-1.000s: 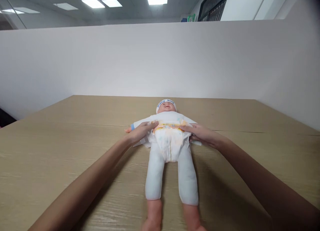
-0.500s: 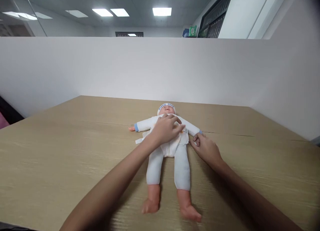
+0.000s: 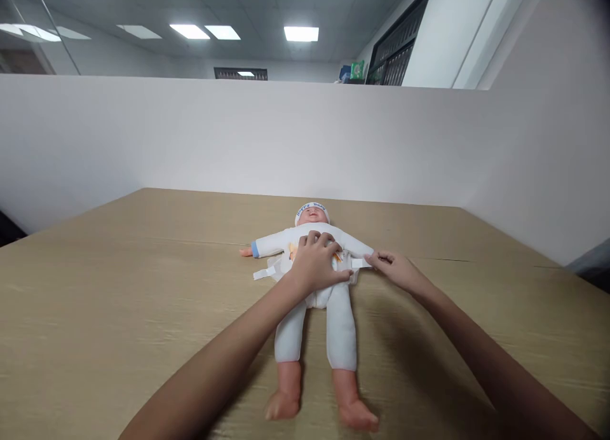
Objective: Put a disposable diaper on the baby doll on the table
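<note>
Loose tab [image 3: 264, 273]: sticks out left of the doll [image 3: 341, 329], untouched.
Doll: face up on tabletop [image 3: 143, 313], feet toward wearer, presumably for easy reach at its front.
Diaper [image 3: 320, 298]: between doll's legs and up over its belly.
Left hand [image 3: 317, 262]: fingers spread over doll's belly, likely steadying diaper front.
Held tab [image 3: 361, 262]: extends right of doll's hip, seemingly kept taut.
Right hand [image 3: 393, 269]: fingertips pinching held tab, apart from left hand.
</note>
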A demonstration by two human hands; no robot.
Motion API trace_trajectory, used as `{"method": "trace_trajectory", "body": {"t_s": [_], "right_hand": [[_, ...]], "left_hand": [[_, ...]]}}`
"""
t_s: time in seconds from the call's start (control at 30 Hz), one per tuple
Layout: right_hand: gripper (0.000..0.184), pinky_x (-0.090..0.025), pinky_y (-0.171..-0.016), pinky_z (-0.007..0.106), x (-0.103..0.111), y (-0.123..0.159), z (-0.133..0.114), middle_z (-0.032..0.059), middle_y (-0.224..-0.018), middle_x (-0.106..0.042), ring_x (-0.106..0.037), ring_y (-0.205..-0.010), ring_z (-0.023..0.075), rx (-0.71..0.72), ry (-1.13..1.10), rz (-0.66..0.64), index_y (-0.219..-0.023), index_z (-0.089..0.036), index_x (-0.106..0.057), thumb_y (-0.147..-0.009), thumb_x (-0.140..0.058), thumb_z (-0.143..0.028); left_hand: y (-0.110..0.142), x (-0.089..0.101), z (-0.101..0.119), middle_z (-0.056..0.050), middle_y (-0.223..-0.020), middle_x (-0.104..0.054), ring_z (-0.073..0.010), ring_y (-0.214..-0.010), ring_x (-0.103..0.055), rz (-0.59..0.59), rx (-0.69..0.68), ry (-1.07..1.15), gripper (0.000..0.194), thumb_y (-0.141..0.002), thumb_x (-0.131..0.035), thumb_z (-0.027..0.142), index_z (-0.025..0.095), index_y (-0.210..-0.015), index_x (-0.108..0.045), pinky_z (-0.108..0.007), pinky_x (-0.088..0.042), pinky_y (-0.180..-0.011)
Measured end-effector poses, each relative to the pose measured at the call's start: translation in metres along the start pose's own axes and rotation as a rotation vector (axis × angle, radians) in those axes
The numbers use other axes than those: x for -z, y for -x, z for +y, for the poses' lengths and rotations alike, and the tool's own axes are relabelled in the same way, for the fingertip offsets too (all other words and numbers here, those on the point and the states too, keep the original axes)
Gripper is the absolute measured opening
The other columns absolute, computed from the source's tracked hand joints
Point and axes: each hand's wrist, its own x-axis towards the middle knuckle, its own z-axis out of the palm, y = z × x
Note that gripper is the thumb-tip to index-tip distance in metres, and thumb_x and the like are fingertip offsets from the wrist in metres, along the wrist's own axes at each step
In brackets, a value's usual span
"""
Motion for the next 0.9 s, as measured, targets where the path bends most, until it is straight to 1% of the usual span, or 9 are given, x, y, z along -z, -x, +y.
{"method": "trace_trajectory", "body": {"t_s": [0.07, 0.13, 0.3, 0.43, 0.53, 0.63, 0.7, 0.8, 0.9], "right_hand": [[0.064, -0.037, -0.059, 0.029, 0.003, -0.011, -0.018, -0.003, -0.06, -0.055, -0.048, -0.06, 0.0151, 0.004, -0.099, -0.092, -0.068, -0.023, -0.058, -0.088, -0.062, -0.084], [0.061, -0.036, -0.058, 0.028, -0.005, -0.022, -0.037, -0.0047, -0.057, -0.052, -0.045, -0.057, 0.0136, 0.024, -0.145, -0.132, -0.067, -0.023, -0.057, -0.087, -0.066, -0.08], [0.046, -0.042, -0.063, 0.03, -0.048, -0.035, -0.07, -0.0014, -0.065, -0.061, -0.054, -0.063, 0.0165, 0.08, -0.13, -0.033, -0.07, -0.023, -0.059, -0.093, -0.065, -0.062], [0.032, -0.055, -0.09, 0.038, -0.062, -0.01, -0.073, 0.0058, -0.1, -0.074, -0.067, -0.094, 0.0232, 0.205, -0.127, 0.135, -0.096, -0.022, -0.069, -0.096, -0.068, -0.054], [0.033, -0.051, -0.118, 0.047, -0.059, 0.021, -0.067, 0.0114, -0.132, -0.074, -0.067, -0.129, 0.0271, 0.417, -0.108, 0.198, -0.123, -0.023, -0.073, -0.109, -0.057, -0.048], [0.046, -0.04, -0.133, 0.055, -0.055, 0.044, -0.06, 0.011, -0.164, -0.061, -0.053, -0.156, 0.0279, 0.568, 0.025, 0.111, -0.159, -0.029, -0.058, -0.116, -0.048, -0.042], [0.056, -0.036, -0.136, 0.057, -0.053, 0.05, -0.057, 0.0101, -0.173, -0.052, -0.046, -0.163, 0.0281, 0.599, 0.112, 0.052, -0.171, -0.03, -0.045, -0.116, -0.047, -0.042], [0.052, -0.039, -0.134, 0.057, -0.052, 0.044, -0.06, 0.0105, -0.17, -0.057, -0.049, -0.16, 0.0283, 0.627, 0.137, 0.074, -0.168, -0.027, -0.05, -0.118, -0.043, -0.041], [0.044, -0.048, -0.126, 0.054, -0.054, 0.031, -0.075, 0.0101, -0.154, -0.071, -0.062, -0.148, 0.0278, 0.626, 0.12, 0.143, -0.15, -0.024, -0.068, -0.118, -0.041, -0.039]], "left_hand": [[0.0, 0.0, 0.001, -0.01, -0.147, -0.068, -0.0426, -0.138, -0.051, -0.014, -0.003, -0.001, 0.055, -0.085, -0.081, 0.066, 0.028, -0.124, -0.077, -0.062, -0.042, -0.115], [0.0, 0.0, 0.001, -0.013, -0.149, -0.067, -0.043, -0.138, -0.051, -0.026, 0.0, -0.004, 0.061, -0.086, -0.079, 0.066, 0.026, -0.131, -0.073, -0.062, -0.042, -0.116], [-0.001, 0.004, -0.005, -0.017, -0.155, -0.065, -0.0458, -0.143, -0.047, -0.052, 0.056, 0.101, 0.089, -0.079, -0.084, 0.056, 0.018, -0.154, -0.055, -0.064, -0.042, -0.119], [-0.002, 0.018, -0.019, -0.016, -0.16, -0.062, -0.0461, -0.153, -0.042, -0.138, 0.045, 0.307, 0.096, -0.075, -0.089, 0.046, 0.022, -0.159, -0.051, -0.063, -0.045, -0.121], [0.001, 0.028, -0.031, -0.018, -0.161, -0.06, -0.0399, -0.155, -0.048, -0.203, -0.011, 0.532, 0.105, -0.079, -0.089, 0.046, 0.026, -0.168, -0.037, -0.058, -0.047, -0.122], [0.017, 0.031, -0.044, -0.019, -0.154, -0.066, -0.0293, -0.143, -0.062, -0.061, 0.022, 0.745, 0.089, -0.098, -0.071, 0.046, 0.028, -0.17, -0.023, -0.049, -0.052, -0.116], [0.035, 0.03, -0.056, -0.017, -0.148, -0.069, -0.0254, -0.136, -0.066, 0.087, 0.09, 0.723, 0.072, -0.106, -0.06, 0.043, 0.027, -0.167, -0.025, -0.046, -0.053, -0.113], [0.065, 0.029, -0.079, -0.013, -0.138, -0.072, -0.0251, -0.127, -0.067, 0.201, 0.192, 0.49, 0.049, -0.108, -0.057, 0.044, 0.023, -0.151, -0.045, -0.048, -0.049, -0.115], [0.089, 0.033, -0.101, -0.012, -0.126, -0.074, -0.0288, -0.119, -0.066, 0.164, 0.293, 0.251, 0.028, -0.108, -0.053, 0.045, 0.021, -0.12, -0.06, -0.051, -0.05, -0.112]]}}
